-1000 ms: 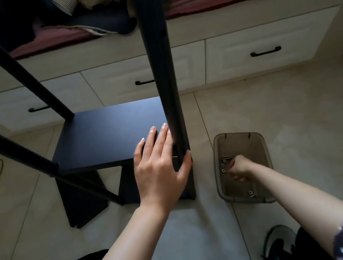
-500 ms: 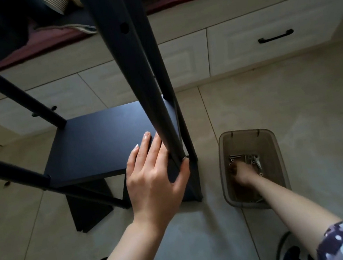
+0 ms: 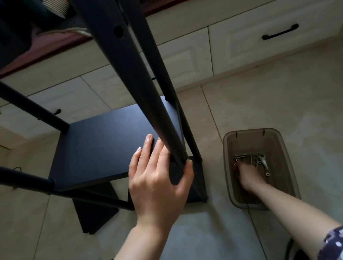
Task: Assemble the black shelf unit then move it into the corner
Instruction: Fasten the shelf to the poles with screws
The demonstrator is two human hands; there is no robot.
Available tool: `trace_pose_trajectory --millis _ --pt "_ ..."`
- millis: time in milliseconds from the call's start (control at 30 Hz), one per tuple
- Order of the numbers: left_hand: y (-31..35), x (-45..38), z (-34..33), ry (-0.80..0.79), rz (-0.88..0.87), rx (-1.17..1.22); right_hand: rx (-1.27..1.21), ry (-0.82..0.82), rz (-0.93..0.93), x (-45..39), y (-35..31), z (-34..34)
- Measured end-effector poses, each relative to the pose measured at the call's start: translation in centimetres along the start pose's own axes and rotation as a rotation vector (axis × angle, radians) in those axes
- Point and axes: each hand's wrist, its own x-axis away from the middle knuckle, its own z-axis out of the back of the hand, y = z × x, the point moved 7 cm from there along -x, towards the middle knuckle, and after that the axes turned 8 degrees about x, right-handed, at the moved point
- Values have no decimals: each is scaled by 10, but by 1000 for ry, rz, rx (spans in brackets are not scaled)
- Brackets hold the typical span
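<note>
Head view, looking down at a tiled floor [image 3: 296, 95]. A partly assembled black shelf unit [image 3: 105, 150] stands at centre left, in front of a run of cream drawers [image 3: 274, 31]; it shows one flat shelf board and four round black posts, two rising at the left and two at the right, with the nearest right post [image 3: 131, 73] bearing one open screw hole. The left hand [image 3: 158, 177] rests at the board's near right corner, fingers straight and laid flat on the board, thumb spread and touching the base of the nearest right post; it grips nothing. Just right of the unit, apart from it, sits one translucent brown plastic bin [image 3: 288, 155] on the floor, holding a small scatter of metal screws and fittings [image 3: 255, 159]. The right hand [image 3: 249, 174] reaches down into this bin among the hardware; whether its fingers hold a piece cannot be told. Two black drawer handles are visible.
</note>
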Motion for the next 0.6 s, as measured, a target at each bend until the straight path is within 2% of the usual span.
trace_pose_trajectory --millis 267,433,600 --pt "-1 -1 0 -2 -2 12 -16 -16 -51 -4 0 7" --pt "0 -5 0 -24 17 13 -158 79 -76 3 -8 41" --pt "2 -7 1 -44 65 49 -149 127 -42 20 -19 73"
